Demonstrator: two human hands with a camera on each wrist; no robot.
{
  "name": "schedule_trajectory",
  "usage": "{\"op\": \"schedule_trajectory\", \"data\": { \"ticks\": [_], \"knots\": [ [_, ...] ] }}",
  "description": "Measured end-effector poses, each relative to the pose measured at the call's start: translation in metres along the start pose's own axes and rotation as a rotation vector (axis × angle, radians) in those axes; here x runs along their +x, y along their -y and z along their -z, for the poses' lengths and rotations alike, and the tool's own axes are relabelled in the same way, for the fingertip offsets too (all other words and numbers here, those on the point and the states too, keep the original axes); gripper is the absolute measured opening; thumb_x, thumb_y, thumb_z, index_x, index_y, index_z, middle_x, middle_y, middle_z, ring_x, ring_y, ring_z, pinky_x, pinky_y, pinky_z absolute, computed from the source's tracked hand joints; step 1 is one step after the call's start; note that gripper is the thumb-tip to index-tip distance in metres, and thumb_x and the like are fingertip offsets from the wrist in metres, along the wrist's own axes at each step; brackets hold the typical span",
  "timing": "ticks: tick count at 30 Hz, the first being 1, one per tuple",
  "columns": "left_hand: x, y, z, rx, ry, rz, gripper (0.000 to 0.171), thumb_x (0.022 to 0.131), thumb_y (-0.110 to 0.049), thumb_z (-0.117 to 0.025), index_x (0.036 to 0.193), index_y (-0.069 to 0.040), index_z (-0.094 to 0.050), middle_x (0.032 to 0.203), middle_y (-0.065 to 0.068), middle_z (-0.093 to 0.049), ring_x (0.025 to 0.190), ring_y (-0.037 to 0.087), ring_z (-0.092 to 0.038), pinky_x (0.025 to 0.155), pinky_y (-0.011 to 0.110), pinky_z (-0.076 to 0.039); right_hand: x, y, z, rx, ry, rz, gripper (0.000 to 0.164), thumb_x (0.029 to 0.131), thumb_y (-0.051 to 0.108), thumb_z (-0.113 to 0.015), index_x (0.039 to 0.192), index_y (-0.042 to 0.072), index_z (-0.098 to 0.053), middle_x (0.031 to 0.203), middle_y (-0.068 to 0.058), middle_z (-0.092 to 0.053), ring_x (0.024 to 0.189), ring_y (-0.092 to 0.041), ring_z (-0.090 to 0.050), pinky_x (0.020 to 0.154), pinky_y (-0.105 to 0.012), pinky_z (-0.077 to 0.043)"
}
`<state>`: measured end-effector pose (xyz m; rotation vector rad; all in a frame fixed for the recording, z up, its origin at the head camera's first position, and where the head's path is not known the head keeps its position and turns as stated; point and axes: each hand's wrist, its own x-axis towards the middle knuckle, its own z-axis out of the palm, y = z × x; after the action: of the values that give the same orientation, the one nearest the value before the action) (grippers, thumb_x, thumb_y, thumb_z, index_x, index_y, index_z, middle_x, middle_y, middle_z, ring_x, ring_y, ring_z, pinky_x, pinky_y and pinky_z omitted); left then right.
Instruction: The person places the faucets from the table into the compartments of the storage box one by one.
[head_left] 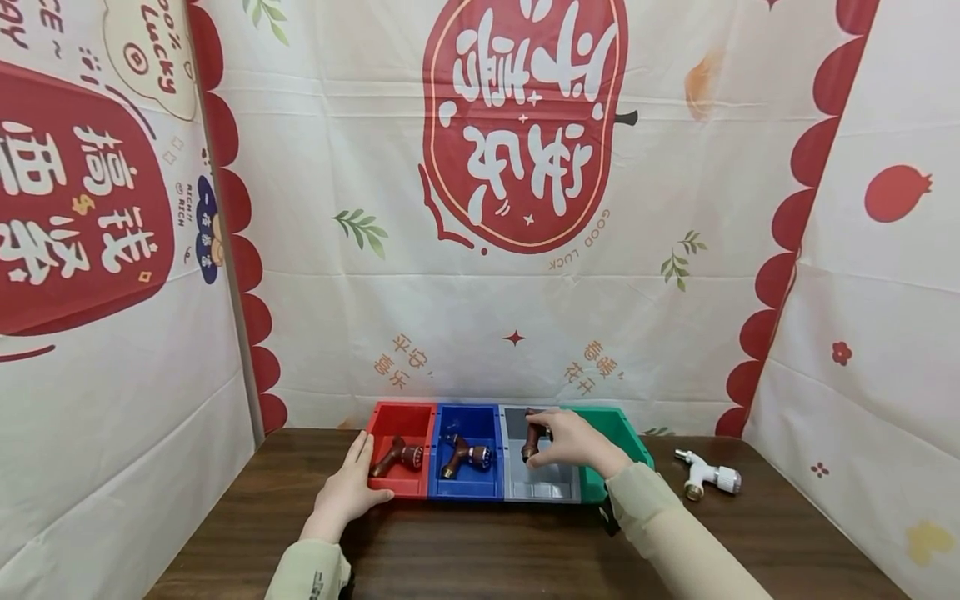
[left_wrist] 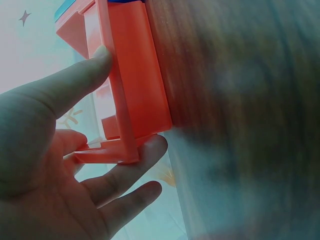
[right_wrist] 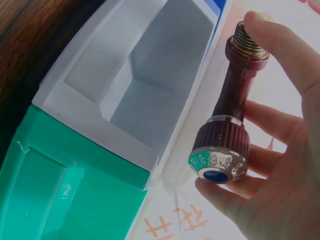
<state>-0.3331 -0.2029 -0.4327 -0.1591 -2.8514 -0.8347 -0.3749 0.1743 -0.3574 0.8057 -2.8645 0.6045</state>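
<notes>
My right hand [head_left: 573, 439] holds a brown tap [right_wrist: 231, 95] over the grey bin [head_left: 540, 492] in the head view. In the right wrist view the thumb lies on its threaded brass end, with the fingers behind the body and the ribbed knob. At the other end of the row, my left hand [left_wrist: 55, 165] grips the front left corner of the red bin [left_wrist: 135, 70], thumb on the front rim and fingers along the side. One brown tap [head_left: 396, 456] lies in the red bin, another brown tap [head_left: 462, 456] in the blue bin [head_left: 468, 492].
The green bin [head_left: 600, 421] closes the joined row on the right. Farther right, a white tap [head_left: 705, 475] lies on the wooden table [head_left: 465, 550]. Printed cloth [head_left: 517, 300] hangs behind the table and along both sides.
</notes>
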Motion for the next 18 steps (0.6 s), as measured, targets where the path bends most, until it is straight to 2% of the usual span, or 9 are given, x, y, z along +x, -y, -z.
{"op": "schedule_trajectory", "data": {
  "ticks": [18],
  "knots": [
    [0.0020, -0.0007, 0.0013, 0.003, 0.006, -0.010, 0.102, 0.074, -0.030, -0.083, 0.152, 0.000, -0.025, 0.158, 0.018, -0.017, 0.115, 0.049, -0.051, 0.083, 0.065, -0.046, 0.0004, -0.0054, -0.0009, -0.010, 0.002, -0.015, 0.079, 0.068, 0.036, -0.087, 0.135, 0.005, -0.057, 0.126, -0.013, -0.060, 0.103, -0.024, -0.058, 0.081, -0.043, -0.050]
  ]
}}
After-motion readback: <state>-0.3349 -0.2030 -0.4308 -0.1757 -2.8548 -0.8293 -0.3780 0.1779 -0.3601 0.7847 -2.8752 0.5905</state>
